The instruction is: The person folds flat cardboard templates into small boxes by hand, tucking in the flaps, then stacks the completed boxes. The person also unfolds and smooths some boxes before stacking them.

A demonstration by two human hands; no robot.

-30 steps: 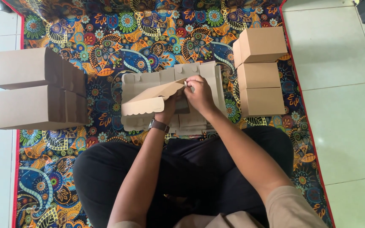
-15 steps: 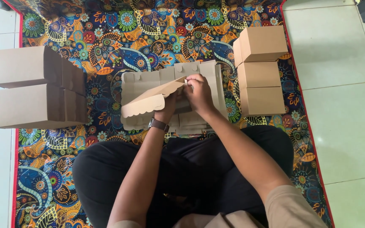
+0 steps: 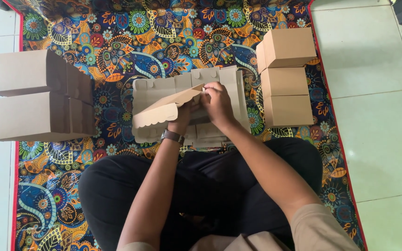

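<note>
1. Presently both hands meet over one unfolded cardboard blank (image 3: 164,109): the right hand (image 3: 219,103) is clamped on its upper edge, thumb and fingers pinching a panel, and the left hand (image 3: 184,114) is closed on the same piece from beneath, a wristwatch (image 3: 172,136) on that wrist.
2. That blank is lifted and tilted, its scalloped flap hanging out to the left of the left hand, above a stack of flat blanks (image 3: 189,83) lying directly under and beyond both hands.
3. Judgement: the step in hand appears to be folding a blank into a box, at the stage of raising the first panels. The next move would call for holding one panel steady while the other is creased along its score line and the tabs are lined up with their slots.
4. Left of the hands, well apart, lie two large brown cartons (image 3: 33,95), one beside the other.
5. Right of the hands, near the stack, three smaller closed boxes (image 3: 287,76) stand in a row.
6. All rests on a patterned mat (image 3: 117,42) laid over pale floor tiles (image 3: 373,93).
7. Obstruction: the person's crossed legs sit close behind the hands, and the flat stack below leaves little room to swing the flap down.
</note>
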